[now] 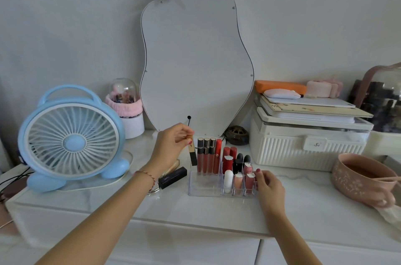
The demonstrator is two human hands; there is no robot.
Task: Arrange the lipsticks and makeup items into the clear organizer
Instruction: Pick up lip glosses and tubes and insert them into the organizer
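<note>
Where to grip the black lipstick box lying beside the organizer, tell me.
Pinch the black lipstick box across its long sides near the middle, fingers coming from above. It lies flat on the table, long and narrow, left of the clear organizer, its top clear.

Lip gloss tubes (206, 155) standing in the organizer's back row: four; three dark-capped, one red
Red lipsticks (227, 159) behind the small cells: two
Black-capped lipsticks (239, 161): two
Pink tubes (238, 182) in the small cells: three
White tube (228, 178): one
Clear organizer (202, 186): one
Black tube (172, 177) lying on the counter: one
Gold-and-black tube (192, 153) held in a hand: one
Hands: two; left hand (171, 144); right hand (269, 186)
Blue fan (71, 138): one
Mirror (195, 58): one
Pink bowl (362, 178): one
</note>
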